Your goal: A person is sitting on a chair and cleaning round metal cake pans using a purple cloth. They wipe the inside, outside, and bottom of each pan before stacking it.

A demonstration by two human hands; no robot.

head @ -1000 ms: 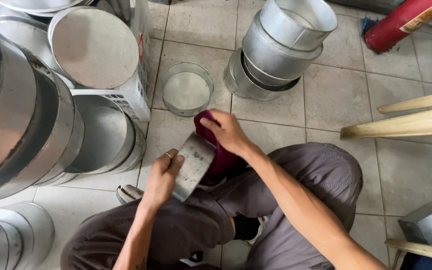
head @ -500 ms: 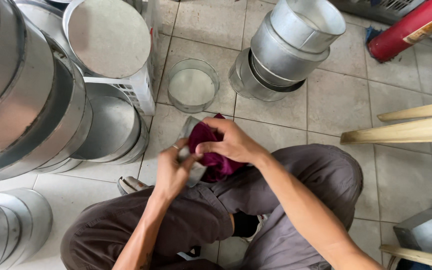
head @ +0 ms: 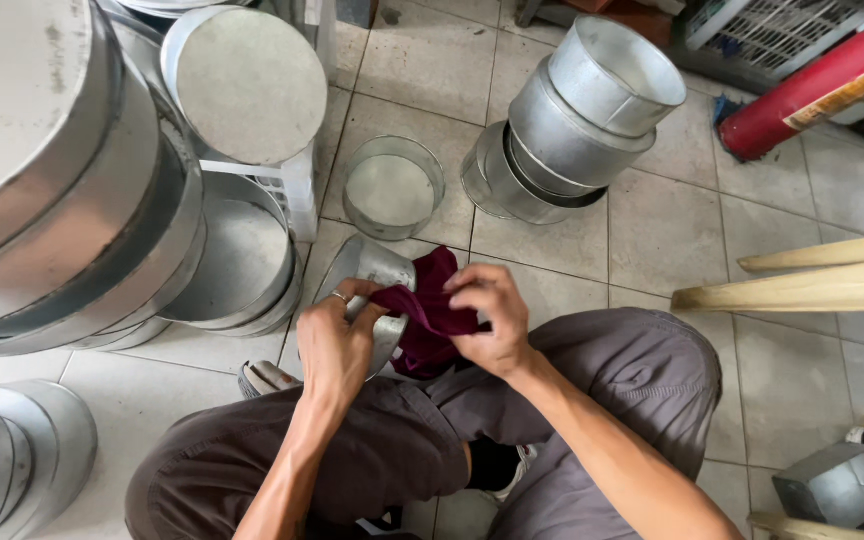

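I crouch over a tiled floor with a small round metal tin held on edge above my knees. My left hand grips the tin's rim, fingers curled over it. My right hand clutches a dark red cloth that is pressed against the tin's inside. The tin's lower half is hidden behind my left hand and the cloth.
A small round tin stands on the floor just beyond. Nested metal tins sit at the back right. Big stacked tins fill the left, one on a white stool. A red cylinder and wooden slats lie right.
The right hand has moved the cloth from behind the tin round to its inside. The left hand has shifted up onto the rim, and the tin has tilted more upright.
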